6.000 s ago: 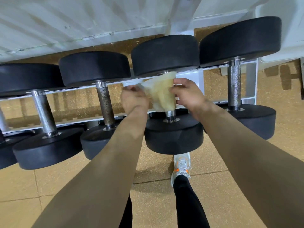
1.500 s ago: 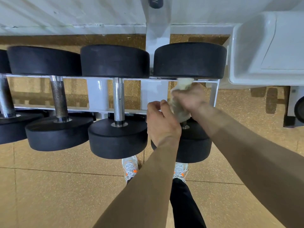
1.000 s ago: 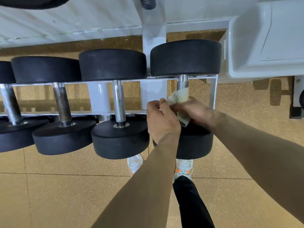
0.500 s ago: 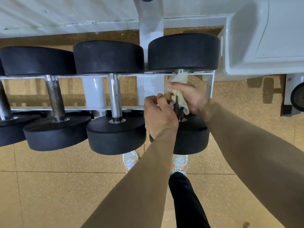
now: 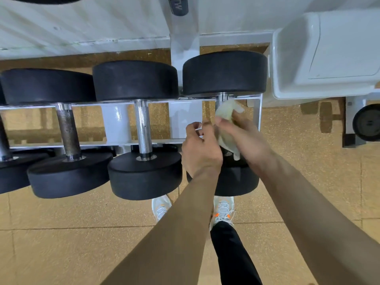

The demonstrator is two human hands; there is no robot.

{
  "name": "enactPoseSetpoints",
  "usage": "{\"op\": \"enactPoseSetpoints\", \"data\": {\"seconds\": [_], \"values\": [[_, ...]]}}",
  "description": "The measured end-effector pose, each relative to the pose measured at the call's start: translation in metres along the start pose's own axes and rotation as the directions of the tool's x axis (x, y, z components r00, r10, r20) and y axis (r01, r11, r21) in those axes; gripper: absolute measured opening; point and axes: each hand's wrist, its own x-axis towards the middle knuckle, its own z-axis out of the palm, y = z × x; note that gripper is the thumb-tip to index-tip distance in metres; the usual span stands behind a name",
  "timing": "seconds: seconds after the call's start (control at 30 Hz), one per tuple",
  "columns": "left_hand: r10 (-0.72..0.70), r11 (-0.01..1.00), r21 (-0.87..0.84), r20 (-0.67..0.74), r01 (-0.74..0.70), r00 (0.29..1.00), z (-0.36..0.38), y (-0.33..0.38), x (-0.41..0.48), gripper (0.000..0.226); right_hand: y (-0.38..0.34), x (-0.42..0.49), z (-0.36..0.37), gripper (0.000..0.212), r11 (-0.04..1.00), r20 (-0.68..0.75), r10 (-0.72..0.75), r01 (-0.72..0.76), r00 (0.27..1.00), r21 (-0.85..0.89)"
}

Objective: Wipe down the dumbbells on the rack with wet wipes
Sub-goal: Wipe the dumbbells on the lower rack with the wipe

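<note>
Black dumbbells with steel handles lie in a row on a white rack (image 5: 185,118). My right hand (image 5: 244,134) grips a yellowish wet wipe (image 5: 226,120) wrapped round the handle of the rightmost dumbbell (image 5: 224,73). The handle is mostly hidden by the wipe and both hands. My left hand (image 5: 200,150) sits just left of that handle with its fingers curled; whether it pinches an edge of the wipe I cannot tell. The neighbouring dumbbell (image 5: 141,128) stands bare to the left.
A white bin-like unit (image 5: 320,52) stands close to the right of the rack, a black wheel (image 5: 368,122) beyond it. More dumbbells (image 5: 67,130) fill the rack to the left. My shoes (image 5: 222,210) are on the tan rubber floor below.
The wipe in my right hand has slid along the rightmost handle, up and down, over the last second. My left hand has stayed beside the handle. The earliest frame shows another dumbbell being wiped.
</note>
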Motion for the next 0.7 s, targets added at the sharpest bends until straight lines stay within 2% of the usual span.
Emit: {"op": "enactPoseSetpoints", "data": {"seconds": [0.07,0.13,0.23,0.3,0.37,0.43,0.5,0.53,0.6,0.7], "values": [[-0.047,0.997,-0.051,0.123,0.054,0.991,-0.005,0.0,0.0,0.052,0.0,-0.011,-0.001,0.027,0.995,0.061,0.025,-0.031,0.998,0.094],[-0.055,0.979,-0.182,0.217,0.096,0.975,-0.012,-0.001,0.004,0.051,0.004,-0.011,-0.003,0.039,0.989,0.023,0.045,-0.048,0.999,0.142],[0.008,0.96,-0.277,0.207,0.05,0.978,-0.018,-0.003,0.017,0.028,0.005,-0.007,-0.007,0.045,0.993,-0.081,0.065,-0.057,0.995,0.099],[0.032,0.963,-0.268,0.189,0.021,0.981,-0.019,0.0,0.028,0.035,0.009,-0.003,-0.009,0.046,0.996,-0.111,0.064,-0.057,0.992,0.066],[0.045,0.987,-0.161,0.182,-0.016,0.982,-0.02,0.003,0.039,0.04,0.011,-0.001,-0.01,0.042,0.997,-0.126,0.052,-0.045,0.991,0.061],[0.072,0.992,0.089,0.139,-0.085,0.988,-0.021,0.004,0.044,0.043,0.014,0.003,-0.012,0.034,0.998,-0.134,0.051,-0.046,0.99,0.038],[0.178,0.898,0.399,0.053,-0.184,0.983,-0.021,0.003,0.042,0.049,0.017,0.004,-0.014,0.025,0.997,-0.149,0.076,-0.079,0.986,-0.014],[0.247,0.871,0.431,0.033,-0.236,0.969,-0.02,0.003,0.038,0.048,0.019,0.004,-0.015,0.019,0.994,-0.152,0.084,-0.092,0.985,-0.052],[0.291,0.905,0.289,0.113,-0.312,0.95,-0.015,0.007,0.032,0.04,0.022,0.002,-0.017,0.017,0.985,-0.168,0.077,-0.1,0.983,-0.138],[0.223,0.956,0.114,0.317,-0.27,0.922,-0.009,0.005,0.028,0.032,0.025,-0.001,-0.019,0.018,0.976,-0.194,0.014,-0.055,0.981,-0.209]]}}
